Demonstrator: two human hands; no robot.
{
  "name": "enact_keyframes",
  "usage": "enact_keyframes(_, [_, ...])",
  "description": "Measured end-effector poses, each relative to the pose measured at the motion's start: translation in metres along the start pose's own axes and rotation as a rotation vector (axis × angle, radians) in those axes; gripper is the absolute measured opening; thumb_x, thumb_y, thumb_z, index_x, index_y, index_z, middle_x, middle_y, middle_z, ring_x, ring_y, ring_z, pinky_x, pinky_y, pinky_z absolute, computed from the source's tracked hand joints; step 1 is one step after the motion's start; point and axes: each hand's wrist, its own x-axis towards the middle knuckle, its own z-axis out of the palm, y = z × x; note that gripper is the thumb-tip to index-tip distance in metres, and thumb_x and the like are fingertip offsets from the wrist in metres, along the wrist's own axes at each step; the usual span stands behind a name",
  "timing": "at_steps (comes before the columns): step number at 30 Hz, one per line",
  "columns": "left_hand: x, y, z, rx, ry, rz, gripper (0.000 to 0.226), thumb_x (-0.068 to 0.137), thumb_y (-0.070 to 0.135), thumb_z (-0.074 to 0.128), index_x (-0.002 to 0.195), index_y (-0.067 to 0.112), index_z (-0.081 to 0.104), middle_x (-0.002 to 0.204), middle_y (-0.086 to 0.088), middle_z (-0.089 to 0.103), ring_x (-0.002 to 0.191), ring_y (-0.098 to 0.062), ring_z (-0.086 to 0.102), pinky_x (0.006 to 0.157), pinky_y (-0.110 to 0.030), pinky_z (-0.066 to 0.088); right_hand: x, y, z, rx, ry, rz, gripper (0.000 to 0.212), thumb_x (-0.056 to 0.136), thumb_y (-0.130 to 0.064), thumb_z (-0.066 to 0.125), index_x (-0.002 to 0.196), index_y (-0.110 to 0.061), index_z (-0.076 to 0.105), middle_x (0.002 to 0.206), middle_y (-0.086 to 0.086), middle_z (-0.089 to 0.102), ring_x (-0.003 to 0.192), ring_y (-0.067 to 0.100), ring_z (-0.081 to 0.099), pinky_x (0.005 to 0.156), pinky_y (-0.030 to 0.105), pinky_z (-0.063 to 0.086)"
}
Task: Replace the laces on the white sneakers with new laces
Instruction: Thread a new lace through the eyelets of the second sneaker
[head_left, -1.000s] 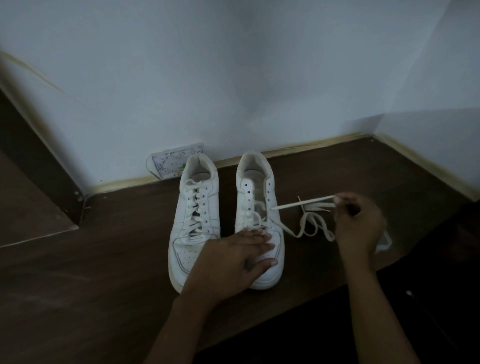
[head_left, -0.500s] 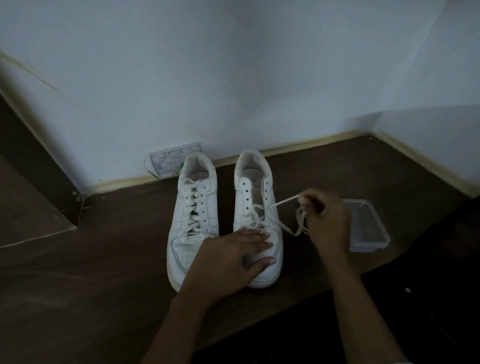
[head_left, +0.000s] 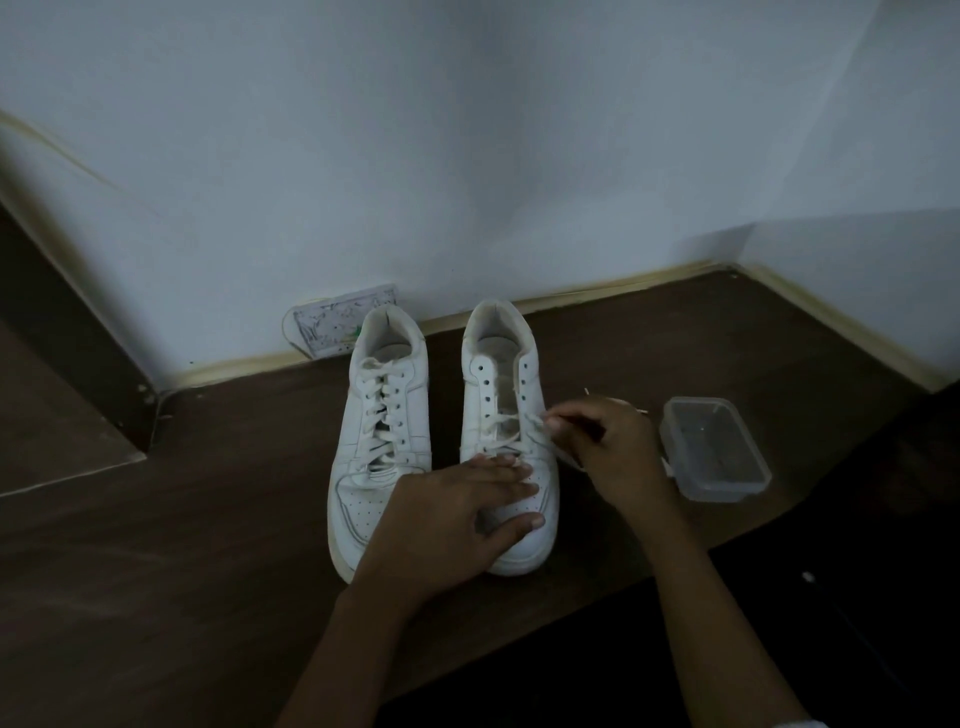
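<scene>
Left hand (head_left: 457, 514) lay flat on right sneaker (head_left: 506, 431); right hand (head_left: 608, 447) pinched lace (head_left: 535, 428). I feared snagging at an eyelet.

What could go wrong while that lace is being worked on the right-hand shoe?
The right hand pinches the lace near an eyelet; in this dim light the tip could miss the hole. The left hand only presses the shoe's toe, so a hard tug might shift it. The tub beside that hand could get knocked.

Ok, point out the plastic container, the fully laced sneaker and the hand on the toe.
plastic container (head_left: 748, 486): head view, near wall.
fully laced sneaker (head_left: 358, 499): head view, toe box.
left hand (head_left: 447, 512): head view, back of hand.
</scene>
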Motion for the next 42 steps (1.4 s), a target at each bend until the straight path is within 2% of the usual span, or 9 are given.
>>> enact_keyframes(6, [0.000,-0.001,0.000,-0.011,-0.010,-0.010,0.038,0.086,0.059,0.057,0.111,0.035,0.072,0.121,0.025,0.063,0.124,0.018,0.042,0.101,-0.003,0.033,0.004,0.011,-0.005,-0.309,0.248,-0.051,0.016,0.092,-0.002,0.055,0.092,-0.014,0.066,0.093,-0.008,0.054,0.082,-0.010,0.050,0.074,0.003,0.040])
enact_keyframes(9, [0.001,-0.001,0.000,-0.027,0.005,-0.024,0.038,0.085,0.059,0.058,0.111,0.035,0.072,0.120,0.025,0.063,0.122,0.019,0.043,0.101,-0.006,0.036,0.003,0.009,-0.002,-0.189,0.259,0.004,0.013,0.093,-0.006,0.056,0.093,-0.017,0.061,0.098,-0.003,0.057,0.079,0.002,0.060,0.069,0.015,0.050])
enact_keyframes(12, [0.002,-0.001,0.000,-0.042,0.004,-0.042,0.039,0.084,0.061,0.057,0.110,0.037,0.071,0.121,0.026,0.063,0.122,0.021,0.042,0.099,-0.007,0.039,0.001,0.008,-0.015,-0.039,0.123,0.147,0.009,0.092,-0.010,0.059,0.091,-0.019,0.061,0.095,0.001,0.063,0.073,0.005,0.064,0.061,0.016,0.052])
enact_keyframes(16, [0.003,-0.002,0.000,-0.066,0.009,-0.057,0.035,0.084,0.057,0.058,0.109,0.037,0.071,0.119,0.026,0.064,0.119,0.020,0.045,0.097,-0.012,0.044,-0.006,0.011,-0.023,-0.161,-0.227,0.174,0.017,0.089,-0.011,0.064,0.099,-0.023,0.069,0.101,-0.009,0.064,0.090,0.004,0.062,0.075,0.019,0.051])
enact_keyframes(20, [0.006,-0.002,-0.001,-0.086,0.022,-0.089,0.030,0.085,0.051,0.059,0.107,0.036,0.073,0.117,0.024,0.066,0.114,0.018,0.051,0.093,-0.017,0.049,-0.013,0.009,-0.019,-0.238,-0.323,0.198,0.029,0.087,-0.017,0.069,0.115,-0.021,0.063,0.107,-0.013,0.057,0.098,0.001,0.055,0.077,0.011,0.042])
enact_keyframes(26, [0.008,0.001,-0.001,-0.106,0.084,-0.129,0.024,0.087,0.045,0.063,0.103,0.033,0.075,0.107,0.021,0.071,0.103,0.010,0.061,0.085,-0.021,0.053,-0.024,0.004,-0.030,-0.167,-0.525,0.354,0.017,0.083,-0.027,0.073,0.099,-0.024,0.068,0.097,-0.006,0.069,0.092,0.008,0.065,0.087,0.033,0.053])
enact_keyframes(32, [0.017,0.020,-0.001,-0.328,0.321,-0.184,0.017,0.091,0.029,0.067,0.104,0.024,0.075,0.097,0.016,0.072,0.092,0.002,0.066,0.079,-0.025,0.055,-0.026,-0.041,-0.049,0.309,-0.437,0.225,0.012,0.085,-0.021,0.066,0.095,-0.018,0.072,0.082,0.004,0.070,0.068,0.012,0.057,0.056,0.017,0.044])
enact_keyframes(38, [0.029,0.051,-0.001,-1.001,-0.057,-0.391,0.047,0.097,0.045,0.044,0.143,0.034,0.040,0.131,0.021,0.058,0.127,-0.001,0.051,0.106,-0.027,0.041,-0.021,-0.049,-0.043,0.604,-0.319,0.154,0.041,0.084,-0.012,0.065,0.124,-0.022,0.064,0.099,0.014,0.070,0.065,0.011,0.056,0.052,0.020,0.044])
enact_keyframes(42, [0.032,0.046,-0.013,-1.062,-0.184,-0.441,0.045,0.092,0.033,0.051,0.136,0.028,0.044,0.080,0.003,0.068,0.091,-0.012,0.067,0.092,-0.028,0.050,-0.022,-0.050,-0.051,0.674,-0.152,0.264,0.044,0.080,-0.015,0.064,0.122,-0.027,0.063,0.089,0.007,0.071,0.061,0.009,0.053,0.053,0.022,0.043])
